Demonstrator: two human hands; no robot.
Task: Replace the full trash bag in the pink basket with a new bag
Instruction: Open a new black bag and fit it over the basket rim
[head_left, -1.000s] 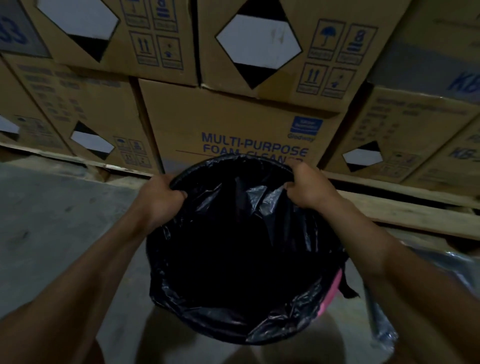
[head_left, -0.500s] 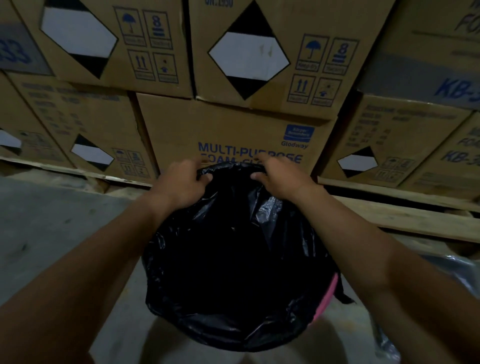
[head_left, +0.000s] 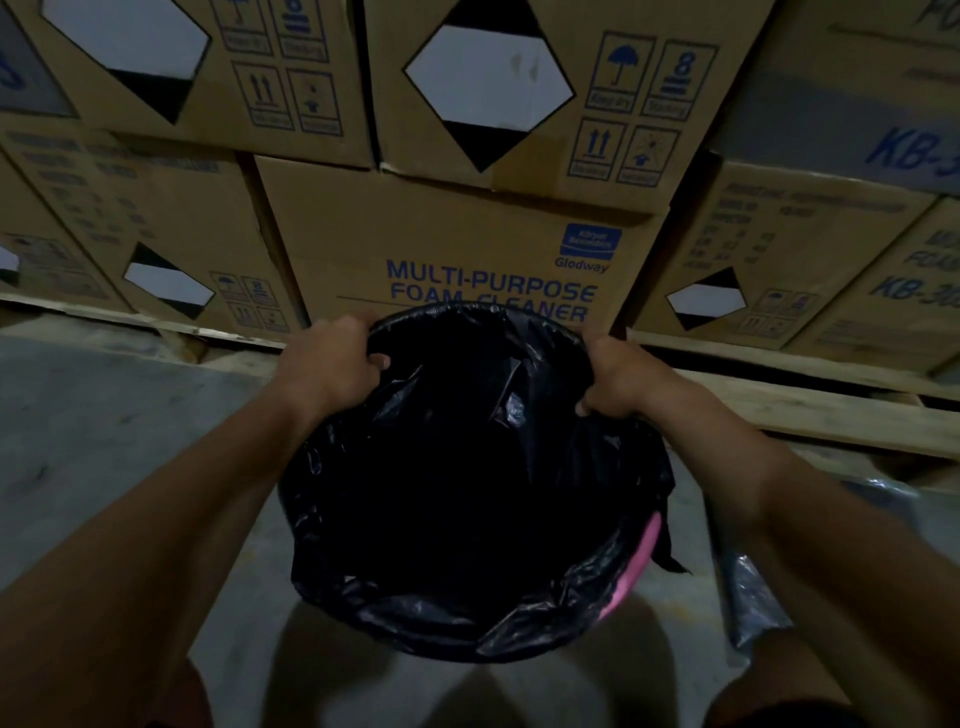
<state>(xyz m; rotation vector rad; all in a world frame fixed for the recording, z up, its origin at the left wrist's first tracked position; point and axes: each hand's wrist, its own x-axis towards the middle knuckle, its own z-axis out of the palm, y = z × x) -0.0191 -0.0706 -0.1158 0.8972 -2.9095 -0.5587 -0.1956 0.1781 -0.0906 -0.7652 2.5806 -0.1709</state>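
So both hands — left hand (head_left: 332, 364), right hand (head_left: 618, 382) — grip the crinkly black plastic trash bag (head_left: 467, 467) at its far edge, already lining the pink plastic basket (head_left: 647, 545) — I'd fold it evenly over.

Black bag (head_left: 467, 493), pink basket (head_left: 641, 561).
Brown cartons (head_left: 457, 244) far: blue print, black-and-white diamonds; grey floor (head_left: 104, 441).
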